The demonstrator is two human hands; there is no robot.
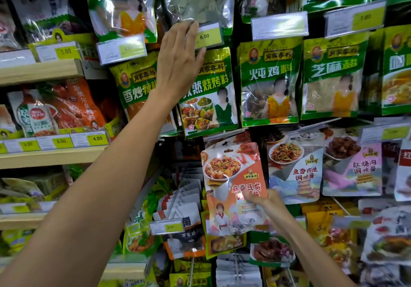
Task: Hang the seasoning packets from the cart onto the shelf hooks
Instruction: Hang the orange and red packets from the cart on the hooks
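The left hand (pixel 180 60) is stretching high against the display, fingers straight and together, grasping nothing, its fingertips covering the left end of a price tag (pixel 208 36) that is showing 6.00. The right hand (pixel 264 200) is pinching the lower middle of one orange seasoning packet (pixel 231 175), thumb on the printed front. That packet is standing upright in front of the hook rows, just below the green barbecue packet (pixel 211 95) and just beside a pale sauce packet (pixel 295 171) on its right. Whether its top slot is sitting on a hook, I cannot tell.

Five packets are hanging side by side in the row behind the left forearm: a yellow-topped one (pixel 138 86), the barbecue one, two more green ones (pixel 269 82) (pixel 333 77), and a fifth (pixel 398 71) that the frame edge is cutting off. To the left, a wooden shelf (pixel 44 71) is carrying more pouches, and the shelf edge below it is showing three yellow-green tags (pixel 61 141) reading 5.00, 5.00 and 4.00.
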